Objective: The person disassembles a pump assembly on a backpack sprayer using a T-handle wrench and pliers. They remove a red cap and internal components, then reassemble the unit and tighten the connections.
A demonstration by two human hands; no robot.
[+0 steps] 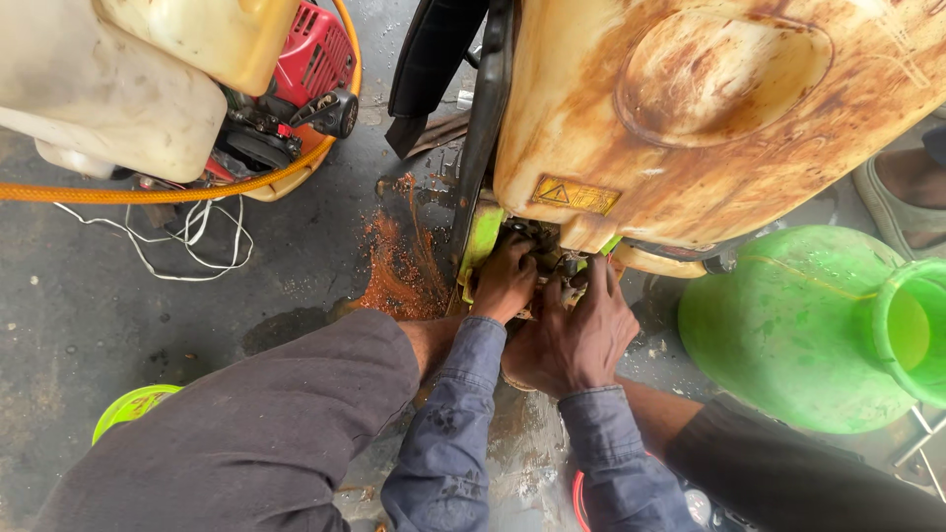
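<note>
Both hands are pressed under the rust-stained sprayer tank (690, 108): the left hand (505, 281) is curled against a lime-green bracket (481, 241), while the right hand (579, 330) is closed around small engine parts (552, 266), though exactly what is gripped cannot be made out. A green funnel-shaped container (798, 325) lies just beside the right hand.

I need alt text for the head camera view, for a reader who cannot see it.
Seen from above, a person's left hand and right hand both reach under a rust-stained cream sprayer tank, fingers on the small parts at its base. A green plastic tank lies to the right, and a second sprayer with a red engine stands upper left on the wet concrete floor.
</note>
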